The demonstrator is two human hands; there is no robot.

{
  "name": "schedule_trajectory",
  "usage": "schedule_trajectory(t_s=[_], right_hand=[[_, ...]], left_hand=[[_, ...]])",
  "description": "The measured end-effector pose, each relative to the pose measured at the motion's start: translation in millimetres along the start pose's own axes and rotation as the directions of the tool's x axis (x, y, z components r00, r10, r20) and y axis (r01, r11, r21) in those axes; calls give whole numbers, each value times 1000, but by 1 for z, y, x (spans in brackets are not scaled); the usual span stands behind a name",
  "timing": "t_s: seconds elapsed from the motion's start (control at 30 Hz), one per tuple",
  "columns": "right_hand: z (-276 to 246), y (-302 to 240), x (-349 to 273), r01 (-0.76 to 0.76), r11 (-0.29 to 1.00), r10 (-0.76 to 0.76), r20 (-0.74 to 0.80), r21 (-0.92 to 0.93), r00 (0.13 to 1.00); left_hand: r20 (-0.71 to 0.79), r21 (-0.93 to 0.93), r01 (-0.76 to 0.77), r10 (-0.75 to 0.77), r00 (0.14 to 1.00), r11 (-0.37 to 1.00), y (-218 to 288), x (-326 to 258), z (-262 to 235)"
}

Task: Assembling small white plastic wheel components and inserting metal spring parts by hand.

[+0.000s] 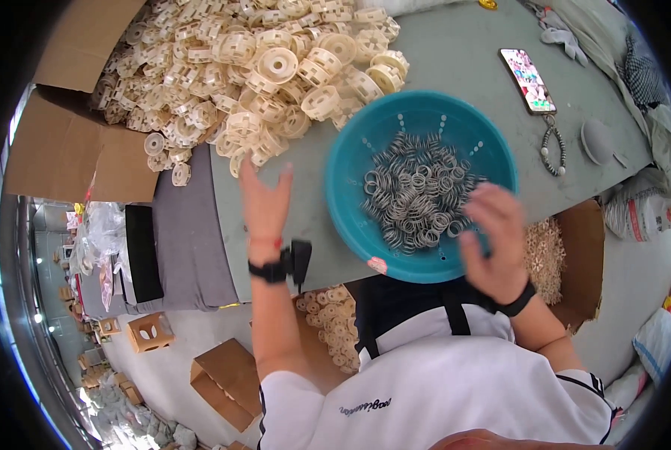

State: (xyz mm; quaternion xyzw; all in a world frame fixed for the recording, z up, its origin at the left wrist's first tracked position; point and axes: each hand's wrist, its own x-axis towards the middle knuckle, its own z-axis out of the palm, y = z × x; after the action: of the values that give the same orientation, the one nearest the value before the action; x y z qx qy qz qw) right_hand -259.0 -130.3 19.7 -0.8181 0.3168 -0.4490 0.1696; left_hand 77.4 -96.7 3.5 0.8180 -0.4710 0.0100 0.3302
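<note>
Reaching toward the heap of cream plastic wheels (253, 67), the left hand (264, 202) spreads open and empty; the right hand (493, 240) curls over metal rings (414, 191) in the teal bowl (350, 150), grip unclear.

The right hand (493, 247) covers part of the teal basin's (350, 195) rim, its fingertips blurred

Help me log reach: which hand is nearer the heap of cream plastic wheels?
Left. The left hand reaches just below the heap; the right hand is over the teal bowl.
</note>
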Motion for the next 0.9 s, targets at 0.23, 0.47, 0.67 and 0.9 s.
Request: schedule_trajectory(t_s=[0.23,0.47,0.67,0.9], right_hand=[[17,-7,-3,-31,998,35,63,-55,997],[19,-6,2,20,999,-19,66,-25,998],[14,-6,10,-21,1000,19,126,14,992],[25,-25,38,-197,900,133,184,389,974]], left_hand=[[-252,-182,145,-189,949,973,-27,35,60],[-99,-327,234,-279,955,916,-17,10,31],[279,-924,336,-282,918,181,26,-41,-9],[400,-912,404,67,914,-68,127,-85,12]])
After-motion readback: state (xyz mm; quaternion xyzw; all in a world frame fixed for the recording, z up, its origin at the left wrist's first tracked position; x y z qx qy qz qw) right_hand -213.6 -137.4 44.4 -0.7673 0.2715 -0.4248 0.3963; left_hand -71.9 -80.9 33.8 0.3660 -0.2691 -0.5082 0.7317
